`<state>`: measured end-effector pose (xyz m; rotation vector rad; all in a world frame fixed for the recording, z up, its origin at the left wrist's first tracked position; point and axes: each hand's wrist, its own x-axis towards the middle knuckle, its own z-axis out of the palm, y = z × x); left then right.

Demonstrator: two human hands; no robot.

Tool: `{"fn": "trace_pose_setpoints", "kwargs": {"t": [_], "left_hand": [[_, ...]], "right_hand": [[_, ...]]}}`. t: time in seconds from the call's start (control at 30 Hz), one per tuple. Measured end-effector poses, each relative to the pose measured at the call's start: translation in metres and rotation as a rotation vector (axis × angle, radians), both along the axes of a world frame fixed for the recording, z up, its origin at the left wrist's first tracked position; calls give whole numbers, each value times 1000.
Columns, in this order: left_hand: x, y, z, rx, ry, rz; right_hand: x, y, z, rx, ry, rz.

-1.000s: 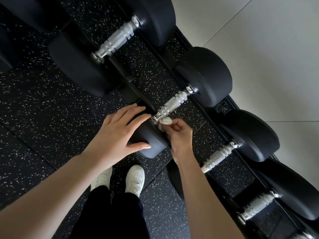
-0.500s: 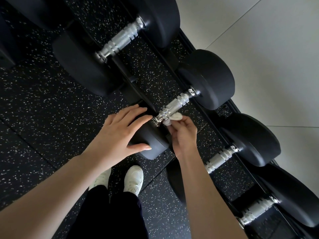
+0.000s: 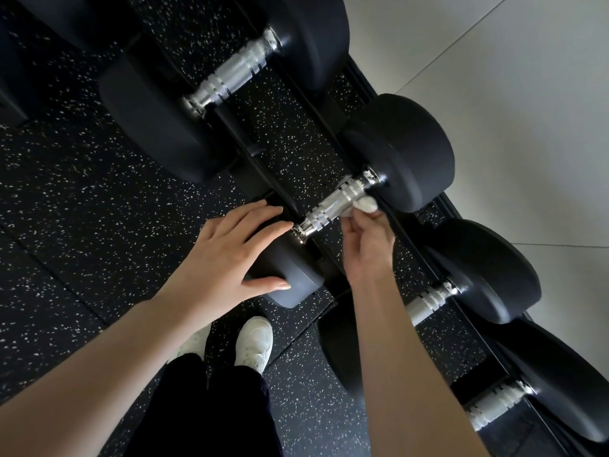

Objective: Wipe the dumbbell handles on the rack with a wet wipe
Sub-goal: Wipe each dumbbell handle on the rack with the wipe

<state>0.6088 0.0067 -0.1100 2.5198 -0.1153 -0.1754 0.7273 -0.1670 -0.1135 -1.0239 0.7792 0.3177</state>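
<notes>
Steel handle (image 3: 333,207) lies diagonal, near-left to far-right; right grip (image 3: 369,249) pinches wet wipe (image 3: 365,205) at far end; left grip (image 3: 220,258) spread on near weight head (image 3: 293,283).

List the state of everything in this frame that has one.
dumbbell handle, racked, wipe against its far part.
wet wipe, bunched up, held on that handle.
right hand, pinches the wet wipe.
left hand, fingers straight, resting on the near dumbbell head.
neighbouring dumbbells, racked, untouched.
</notes>
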Motion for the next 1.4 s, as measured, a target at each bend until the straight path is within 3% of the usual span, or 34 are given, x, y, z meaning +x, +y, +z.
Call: {"fn": "trace_pose_setpoints", "kwargs": {"t": [0.17,0.3,0.47,0.57,0.7,0.97,1.07,1.4], "left_hand": [[1,-1,1,12,-11,13],[1,-1,2,6,0,16],[0,-1,2,-5,4,22],[0,-1,1,-12,-4,35],[0,-2,-1,-24,-4,37],[-1,-2,1,-50,-25,60],[-2,-2,0,-55,-42,67],[-2,-2,-5,-55,-73,74]], "right_hand": [[-37,8,-7,-111,87,244],[-35,9,-1,-310,43,297],[-22,8,7,-793,-166,322],[-27,12,6,-945,-287,518],[-37,21,0,-1114,-603,770],[-26,36,7,-1327,-628,1087],[-25,39,10,-1384,-590,1040],[-12,49,3,-1576,-576,578]]}}
